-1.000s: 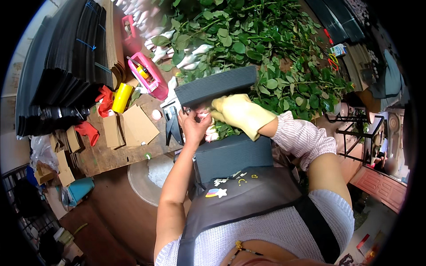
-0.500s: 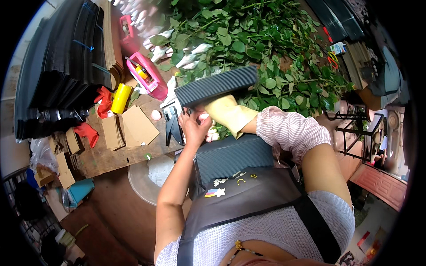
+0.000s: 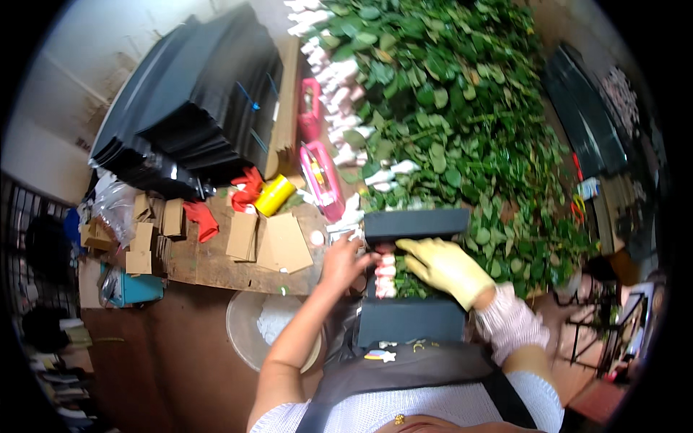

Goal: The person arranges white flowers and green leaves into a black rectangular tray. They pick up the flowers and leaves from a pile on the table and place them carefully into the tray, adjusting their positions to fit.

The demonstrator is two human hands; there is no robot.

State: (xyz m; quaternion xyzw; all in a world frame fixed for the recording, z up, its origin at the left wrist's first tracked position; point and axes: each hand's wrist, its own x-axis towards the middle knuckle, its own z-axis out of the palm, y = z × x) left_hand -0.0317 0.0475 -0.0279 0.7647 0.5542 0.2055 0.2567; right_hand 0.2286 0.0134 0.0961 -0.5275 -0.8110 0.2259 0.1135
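A dark grey corrugated sheet lies in front of me, its far flap (image 3: 416,225) and near flap (image 3: 411,322) raised on either side of a row of pale pink roses (image 3: 386,274) with green stems. My bare left hand (image 3: 345,264) is at the left of the rose heads, fingers apart, its thumb reaching to the blooms. My right hand (image 3: 449,268), in a pale yellow glove, rests over the stems with fingers stretched toward the far flap. Whether its fingertips touch the flap is hard to tell.
Many leafy stems with white-sleeved heads (image 3: 345,108) cover the far table. Left are pink tape dispensers (image 3: 323,180), a yellow roll (image 3: 275,195), brown cardboard pieces (image 3: 285,244) and a stack of dark sheets (image 3: 209,94). A round bin (image 3: 242,332) stands below the table edge.
My right hand has come out from beneath the far flap and now lies over the stems. The flap has moved back, uncovering the rose row. My left hand's fingers have spread. The view has shifted.
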